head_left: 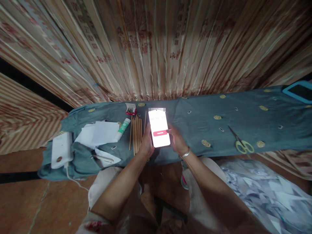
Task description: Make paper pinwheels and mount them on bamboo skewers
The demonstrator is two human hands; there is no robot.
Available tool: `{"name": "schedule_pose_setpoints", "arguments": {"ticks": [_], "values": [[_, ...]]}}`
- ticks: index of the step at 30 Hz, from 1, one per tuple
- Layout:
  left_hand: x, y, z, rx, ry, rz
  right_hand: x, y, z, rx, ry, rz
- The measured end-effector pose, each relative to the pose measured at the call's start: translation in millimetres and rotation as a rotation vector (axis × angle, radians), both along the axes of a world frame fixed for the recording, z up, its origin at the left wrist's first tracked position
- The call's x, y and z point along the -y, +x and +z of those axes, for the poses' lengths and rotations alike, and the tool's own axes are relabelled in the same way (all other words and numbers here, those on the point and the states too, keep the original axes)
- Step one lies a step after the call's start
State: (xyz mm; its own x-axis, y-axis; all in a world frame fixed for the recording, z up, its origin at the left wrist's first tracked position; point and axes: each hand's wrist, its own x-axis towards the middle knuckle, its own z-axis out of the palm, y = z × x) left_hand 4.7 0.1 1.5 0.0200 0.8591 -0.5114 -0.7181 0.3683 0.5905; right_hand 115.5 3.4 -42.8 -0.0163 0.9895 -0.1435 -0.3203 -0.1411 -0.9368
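Note:
A smartphone (159,130) with a bright white screen and a red button is held upright over the near edge of the cloth-covered table. My left hand (146,143) grips its left side. On the phone's right edge is my right hand (177,140), its thumb over the end of the red button; a metal bangle circles that wrist. Several thin wooden sticks (136,133) lie just left of the phone, partly covered by my left hand. Beside them are a green and white glue tube (123,129) and a small open red box (131,110) of tiny dark pieces.
White paper sheets (98,132) and a folded paper with a pen-like tool (103,158) lie on the left. A white power strip (61,151) trails a cable. Green-handled scissors (241,143) and a blue-framed tablet (298,92) are on the right. A curtain (151,58) hangs behind.

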Motion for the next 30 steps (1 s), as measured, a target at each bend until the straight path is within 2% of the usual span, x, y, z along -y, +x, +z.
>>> {"name": "schedule_pose_setpoints", "arguments": {"ticks": [7,12,24,30], "values": [[-0.7,-1.0,-2.2,0.015,0.024,-0.035,3.1,0.6,3.7,-0.054,0.012,0.042],[-1.4,-1.3,-1.1,0.009,0.023,-0.006,1.2,1.0,1.1,-0.064,0.024,0.07],[-1.0,-2.9,-1.7,0.001,0.004,0.021,-5.3,3.1,-3.2,-0.058,0.028,0.042],[-1.0,-2.8,-0.1,0.013,0.01,-0.005,-5.1,3.2,0.0,-0.042,0.032,0.038]]}}
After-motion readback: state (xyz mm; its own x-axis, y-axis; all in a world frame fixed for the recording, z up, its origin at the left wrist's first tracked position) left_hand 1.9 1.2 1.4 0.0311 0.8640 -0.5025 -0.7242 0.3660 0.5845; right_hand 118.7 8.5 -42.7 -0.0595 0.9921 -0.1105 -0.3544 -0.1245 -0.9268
